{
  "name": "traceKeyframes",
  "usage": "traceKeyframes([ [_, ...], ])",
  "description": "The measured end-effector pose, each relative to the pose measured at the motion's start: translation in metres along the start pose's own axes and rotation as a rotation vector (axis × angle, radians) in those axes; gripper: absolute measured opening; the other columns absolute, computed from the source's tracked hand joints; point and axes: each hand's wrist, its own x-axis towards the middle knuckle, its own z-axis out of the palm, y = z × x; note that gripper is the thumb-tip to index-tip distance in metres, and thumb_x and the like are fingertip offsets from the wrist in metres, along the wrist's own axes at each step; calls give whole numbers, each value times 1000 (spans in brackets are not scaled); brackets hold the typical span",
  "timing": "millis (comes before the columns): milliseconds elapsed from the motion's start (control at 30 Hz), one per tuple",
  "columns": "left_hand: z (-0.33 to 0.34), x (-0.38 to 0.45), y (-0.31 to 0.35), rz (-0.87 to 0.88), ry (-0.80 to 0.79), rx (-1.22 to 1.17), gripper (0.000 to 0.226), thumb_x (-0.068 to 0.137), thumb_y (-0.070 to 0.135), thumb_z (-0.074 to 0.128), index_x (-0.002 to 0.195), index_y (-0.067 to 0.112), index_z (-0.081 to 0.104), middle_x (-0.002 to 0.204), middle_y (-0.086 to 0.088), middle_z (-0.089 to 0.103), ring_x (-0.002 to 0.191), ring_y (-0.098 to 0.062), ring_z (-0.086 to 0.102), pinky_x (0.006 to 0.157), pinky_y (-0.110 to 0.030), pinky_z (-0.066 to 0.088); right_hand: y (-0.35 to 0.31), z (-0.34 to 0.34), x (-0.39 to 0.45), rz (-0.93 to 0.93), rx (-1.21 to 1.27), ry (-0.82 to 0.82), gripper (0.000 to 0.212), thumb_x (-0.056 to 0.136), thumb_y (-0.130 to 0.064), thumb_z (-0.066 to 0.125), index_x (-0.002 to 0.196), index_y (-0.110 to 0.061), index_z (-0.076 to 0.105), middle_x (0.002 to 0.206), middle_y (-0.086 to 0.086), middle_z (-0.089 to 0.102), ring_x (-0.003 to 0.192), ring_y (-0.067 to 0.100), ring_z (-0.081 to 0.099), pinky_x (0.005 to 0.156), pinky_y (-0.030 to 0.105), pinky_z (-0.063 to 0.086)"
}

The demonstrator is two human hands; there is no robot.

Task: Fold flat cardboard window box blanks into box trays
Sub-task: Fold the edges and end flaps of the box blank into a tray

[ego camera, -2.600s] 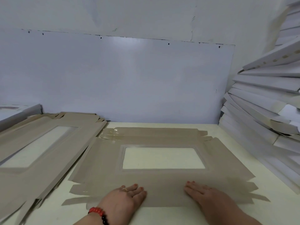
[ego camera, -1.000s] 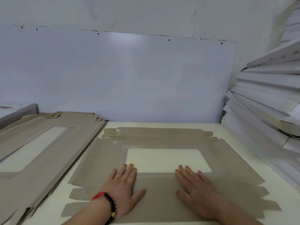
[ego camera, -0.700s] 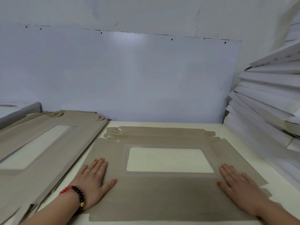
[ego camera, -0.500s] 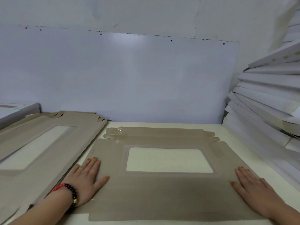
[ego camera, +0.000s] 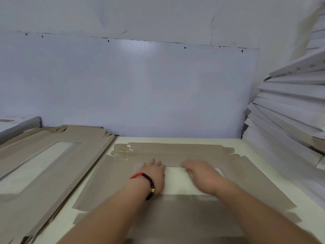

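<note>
A flat grey-brown window box blank [ego camera: 112,180] lies on the cream table in front of me, its clear window in the middle partly covered by my hands. My left hand [ego camera: 154,170], with a red and dark bead bracelet at the wrist, lies flat with fingertips at the window's far edge. My right hand [ego camera: 202,173] is blurred with motion and reaches over the window's far right part, fingers extended. Neither hand grips anything. The blank's far flap strip [ego camera: 175,148] lies folded flat, with a patch of clear film at its left end.
A stack of flat window blanks [ego camera: 44,164] lies on the left. Tall leaning piles of white folded boxes [ego camera: 290,111] crowd the right side. A white box [ego camera: 17,124] sits at far left. A pale wall panel [ego camera: 131,88] closes the back.
Both hands left the blank's near corners and came together forward over the window, reaching its far edge. The near flap shows again below my arms.
</note>
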Motion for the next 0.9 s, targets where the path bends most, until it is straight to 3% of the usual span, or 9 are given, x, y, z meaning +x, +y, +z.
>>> traceKeyframes([
  [100,14,23,19,-1,-55,-68,60,92,17,44,150,14,26,157,-4,25,147,-23,15,119,-46,9,-29,29,27,-112,269,17,50,89,-5,38,128,-27,59,131,-1,60,120,14,53,106,22,36],
  [233,26,43,9,-24,-70,-53,64,88,17,45,149,14,27,154,-5,31,142,-20,26,119,-46,9,-27,49,53,-64,414,-27,61,77,0,33,120,-31,61,124,-7,63,113,8,54,100,18,38],
  [333,25,60,-2,-17,-2,-116,67,87,19,43,151,14,23,155,-4,30,144,-20,24,119,-42,8,-19,53,79,-63,418,-26,60,75,0,34,120,-31,59,124,-7,63,115,11,54,103,28,40],
  [400,29,70,-9,-2,30,-162,71,88,22,40,154,18,13,159,-1,20,147,-20,14,120,-42,5,-9,56,95,-52,313,-69,62,80,-5,38,136,-30,48,138,-3,54,128,16,47,110,34,33],
  [467,37,76,-15,7,38,-192,69,90,30,34,153,19,9,159,0,19,148,-21,11,120,-44,6,3,63,106,2,128,-179,63,89,-20,39,150,-31,26,155,-4,32,143,15,27,118,39,17],
  [567,47,81,-27,-41,27,-169,80,87,58,27,152,15,9,160,-1,19,148,-18,10,119,-39,8,25,72,112,99,-34,-278,59,97,-41,28,154,-36,12,161,-16,6,148,6,3,118,46,-1],
  [667,49,82,-56,-125,-44,-114,98,74,83,20,154,28,6,162,7,2,149,-14,0,118,-38,2,59,65,106,220,-131,-271,56,101,-45,20,155,-33,6,161,-15,-3,148,7,-3,119,47,-2],
  [900,47,72,-120,-279,-85,-94,95,73,87,11,153,36,2,160,17,-5,148,-9,-4,119,-43,-3,162,28,56,532,-206,-228,60,101,-53,12,155,-29,-1,162,-12,-7,149,11,-5,119,46,2],
])
